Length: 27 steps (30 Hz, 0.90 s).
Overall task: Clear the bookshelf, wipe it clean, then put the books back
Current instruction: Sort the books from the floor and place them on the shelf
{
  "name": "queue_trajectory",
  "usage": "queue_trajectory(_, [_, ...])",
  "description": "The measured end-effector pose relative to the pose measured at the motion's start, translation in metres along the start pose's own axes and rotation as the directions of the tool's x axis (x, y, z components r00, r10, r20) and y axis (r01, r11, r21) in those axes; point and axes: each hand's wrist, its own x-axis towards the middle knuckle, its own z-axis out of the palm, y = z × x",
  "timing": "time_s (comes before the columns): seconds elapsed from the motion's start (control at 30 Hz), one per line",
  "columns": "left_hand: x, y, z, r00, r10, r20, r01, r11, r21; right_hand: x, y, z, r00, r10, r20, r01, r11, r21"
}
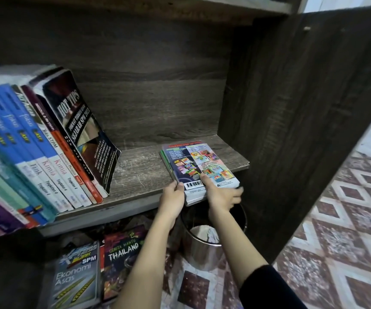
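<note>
Closest to me, down on the floor, a couple of books (77,275) lie flat: an Ekonomi Asas one with a Thailand ghost-story one beside it. So part of the collection is parked off the shelf. Just past them a shiny metal bin (204,246) with crumpled paper in it sits under the shelf's right end.

Then my hands. My left hand (173,197) has its fingers curled onto the near left corner of a small stack of thin books (200,166). My right hand (221,195) grips the near right edge, with one digit on top of the cover by the barcode. The other fingers are blurry, going underneath I think. I'm using two hands because floppy paperbacks would probably fan out with one.

The stack lies flat, back cover up, at the right end of the shelf board (140,175). Its near edge pokes out over the lip, which gives me something to grab.

Further left, across a scratched gap, a row of textbooks (46,152) leans left, and the Hot Tips one on the outside sags. Honestly can't tell whether my stack is coming off or going back.
</note>
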Motion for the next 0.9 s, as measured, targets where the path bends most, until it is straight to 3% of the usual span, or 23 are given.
queue_trajectory(0.07, [-0.003, 0.001, 0.003, 1.000, 0.009, -0.001, -0.009, 1.000, -0.009, 0.007, 0.001, -0.010, 0.961, -0.276, 0.001, 0.262, 0.914, -0.309])
queue_trajectory(0.13, [-0.005, 0.002, 0.005, 1.000, 0.026, -0.009, -0.026, 0.999, -0.022, 0.009, -0.007, -0.015, 0.902, -0.418, 0.107, 0.413, 0.764, -0.497])
queue_trajectory(0.27, [-0.007, 0.000, 0.003, 0.998, 0.032, -0.045, -0.034, 0.998, -0.052, 0.004, -0.024, -0.014, 0.879, -0.435, 0.196, 0.428, 0.538, -0.726])
queue_trajectory(0.37, [-0.008, 0.004, 0.000, 0.997, -0.009, -0.080, 0.004, 0.999, -0.053, -0.008, -0.033, -0.011, 0.888, -0.424, 0.178, 0.396, 0.508, -0.765])
queue_trajectory(0.43, [-0.005, 0.006, -0.006, 0.992, -0.035, -0.123, 0.028, 0.998, -0.060, -0.009, -0.046, -0.015, 0.906, -0.383, 0.183, 0.386, 0.565, -0.729])
queue_trajectory(0.53, [-0.006, 0.014, -0.028, 0.988, -0.068, -0.139, 0.045, 0.985, -0.164, 0.000, -0.064, -0.024, 0.949, -0.152, 0.275, 0.276, 0.821, -0.500])
queue_trajectory(0.6, [-0.012, 0.019, -0.044, 0.995, -0.085, -0.061, 0.069, 0.972, -0.224, -0.002, -0.066, -0.029, 0.904, 0.014, 0.428, 0.124, 0.948, -0.294])
queue_trajectory(0.67, [-0.018, 0.020, -0.056, 0.997, -0.072, 0.000, 0.070, 0.969, -0.237, -0.008, -0.063, -0.031, 0.794, 0.122, 0.595, -0.020, 0.984, -0.176])
queue_trajectory(0.77, [-0.023, 0.024, -0.070, 0.999, -0.046, -0.008, 0.042, 0.953, -0.301, -0.015, -0.065, -0.035, 0.619, 0.098, 0.779, -0.134, 0.991, -0.018])
queue_trajectory(0.9, [-0.025, 0.038, -0.094, 0.982, 0.063, -0.177, -0.111, 0.956, -0.273, -0.038, -0.079, -0.023, 0.533, -0.108, 0.839, -0.164, 0.960, 0.228])
